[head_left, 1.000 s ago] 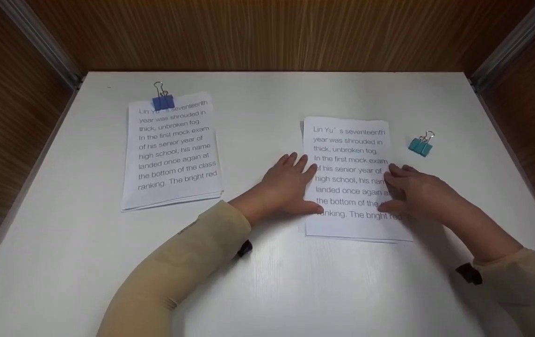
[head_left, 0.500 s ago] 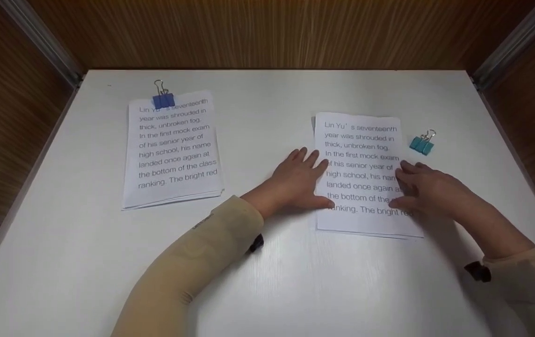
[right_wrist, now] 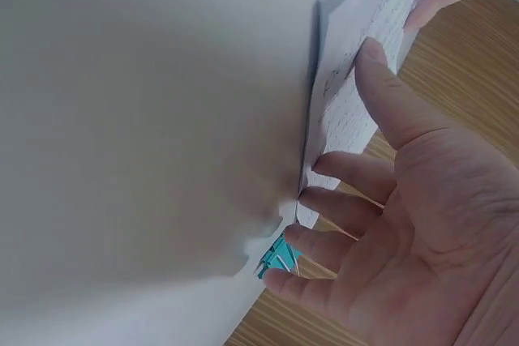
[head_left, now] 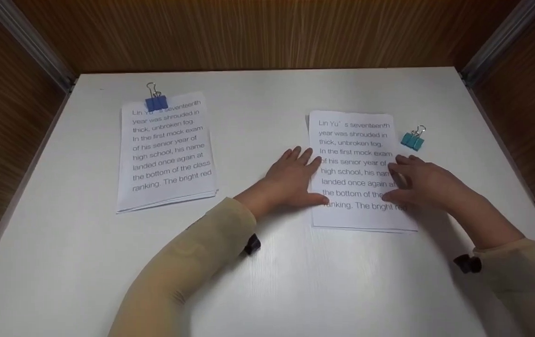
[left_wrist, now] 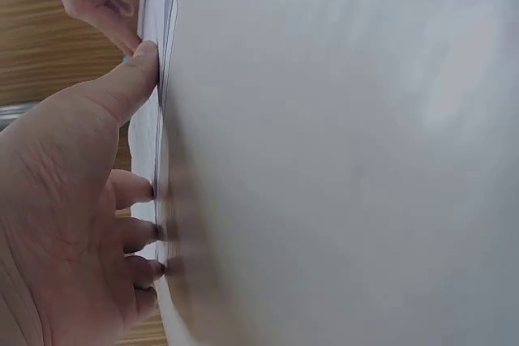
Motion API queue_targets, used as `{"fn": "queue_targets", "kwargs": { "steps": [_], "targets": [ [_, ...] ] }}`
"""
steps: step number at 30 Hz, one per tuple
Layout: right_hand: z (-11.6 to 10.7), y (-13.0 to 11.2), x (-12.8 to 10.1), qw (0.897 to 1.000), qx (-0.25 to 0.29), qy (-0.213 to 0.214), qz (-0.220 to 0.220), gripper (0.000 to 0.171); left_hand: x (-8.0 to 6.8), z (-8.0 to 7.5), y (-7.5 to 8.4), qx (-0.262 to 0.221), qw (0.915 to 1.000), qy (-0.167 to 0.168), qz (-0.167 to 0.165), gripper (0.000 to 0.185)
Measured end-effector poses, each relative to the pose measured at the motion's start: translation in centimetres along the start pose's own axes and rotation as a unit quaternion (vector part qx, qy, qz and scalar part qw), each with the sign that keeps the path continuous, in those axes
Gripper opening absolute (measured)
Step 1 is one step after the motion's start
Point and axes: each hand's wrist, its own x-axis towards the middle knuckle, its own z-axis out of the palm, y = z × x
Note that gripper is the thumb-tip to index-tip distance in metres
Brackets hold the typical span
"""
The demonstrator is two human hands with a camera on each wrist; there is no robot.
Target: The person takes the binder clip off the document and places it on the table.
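A stack of printed paper sheets [head_left: 358,217] lies on the table, a dark sliver of shadow along its upper left side. At its left edge is my left hand [head_left: 286,180], fingers spread, with the thumb tip over the bottom printed line. My right hand [head_left: 429,182] is at the right edge, its fingers loosely bent and its thumb lying on the top sheet. In the left wrist view, several fingertips touch the sheets' side edge. A teal binder clip [head_left: 413,140] lies beyond my right fingertips, its wire handles pointing away.
Farther left, another stack of printed sheets [head_left: 164,150] has a blue binder clip [head_left: 156,102] gripping its top edge. The white table [head_left: 267,281] is enclosed by a wood-grain back panel [head_left: 267,35] and side panels. A black piece [head_left: 467,264] is at the right cuff.
Both hands have slid the right-hand stack a little to the right and away, closer to the teal binder clip. The view has shifted slightly. The clipped stack has stayed in place.
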Motion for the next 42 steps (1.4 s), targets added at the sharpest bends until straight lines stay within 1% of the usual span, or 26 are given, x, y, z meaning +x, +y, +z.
{"fn": "queue_targets", "kwargs": {
  "steps": [3, 5, 7, 10, 13, 16, 19, 23, 26, 28, 32, 36, 39, 42],
  "targets": [
    [0.1, -0.8, -0.1, 1.0, 0.008, 0.022, -0.009, 0.101, -1.2, -0.1, -0.7, -0.006, 0.9998, 0.02, 0.001, 0.102],
    [0.1, -1.5, -0.1, 0.999, 0.007, 0.041, -0.019, 0.1, -2.4, -0.4, -1.4, -0.006, 0.9994, 0.035, 0.0, 0.101],
    [0.0, -2.5, -0.2, 0.997, -0.006, 0.064, -0.036, 0.098, -3.8, -0.9, -2.4, -0.005, 0.9988, 0.048, -0.004, 0.1],
    [0.0, -4.2, -0.1, 0.992, -0.035, 0.098, -0.072, 0.092, -6.1, -1.7, -4.3, 0.004, 0.9978, 0.065, -0.015, 0.099],
    [0.2, -6.2, 0.1, 0.986, -0.049, 0.115, -0.108, 0.088, -8.5, -2.4, -6.7, 0.012, 0.9963, 0.079, -0.03, 0.1],
    [0.6, -8.4, 0.5, 0.982, -0.042, 0.114, -0.141, 0.087, -11.0, -2.8, -9.1, 0.011, 0.994, 0.096, -0.052, 0.101],
    [0.9, -10.5, 1.1, 0.978, -0.039, 0.116, -0.171, 0.086, -13.1, -2.9, -11.4, 0.005, 0.991, 0.11, -0.076, 0.101],
    [1.4, -13.8, 2.1, 0.969, -0.071, 0.115, -0.207, 0.087, -15.3, -2.8, -14.1, 0.003, 0.9873, 0.114, -0.111, 0.101],
    [1.8, -16.4, 3.0, 0.963, -0.099, 0.101, -0.229, 0.085, -17.0, -2.8, -15.8, 0.007, 0.9851, 0.11, -0.132, 0.102],
    [2.3, -18.3, 3.5, 0.961, -0.106, 0.088, -0.241, 0.085, -17.9, -2.7, -16.7, 0.009, 0.9837, 0.11, -0.142, 0.102],
    [3.4, -21.7, 4.7, 0.955, -0.112, 0.065, -0.265, 0.086, -19.5, -2.2, -18.3, 0.01, 0.9826, 0.106, -0.152, 0.101],
    [4.2, -24.7, 5.7, 0.952, -0.119, 0.044, -0.277, 0.086, -20.6, -1.6, -19.6, 0.005, 0.9832, 0.101, -0.152, 0.099],
    [4.8, -26.3, 6.3, 0.949, -0.134, 0.035, -0.284, 0.086, -21.1, -1.2, -20.2, 0.002, 0.9841, 0.098, -0.149, 0.099],
    [5.5, -27.4, 6.8, 0.942, -0.157, 0.026, -0.294, 0.086, -21.6, -0.9, -20.7, 0.0, 0.9844, 0.096, -0.148, 0.1]
  ]
}}
